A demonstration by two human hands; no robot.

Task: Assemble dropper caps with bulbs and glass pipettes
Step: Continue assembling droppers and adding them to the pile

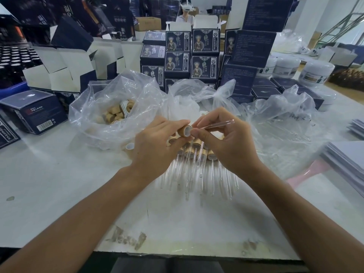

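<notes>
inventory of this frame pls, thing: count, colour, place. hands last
bamboo cap: one, tan, held in left hand
glass pipette: one, clear, pinched in right hand, end at the cap
finished droppers: a row, count unclear, tan caps with clear tubes, on table under the hands
loose caps: many, tan, in left plastic bag
plastic bags: three, clear, behind the hands
boxes: many, dark blue, stacked at rear
jars: several, white, far right
table: one, white
left hand: holds cap
right hand: holds pipette

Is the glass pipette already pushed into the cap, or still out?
Cannot tell. The glass pipette, pinched by the right hand, meets the cap in the left hand; fingertips hide the joint.
</notes>
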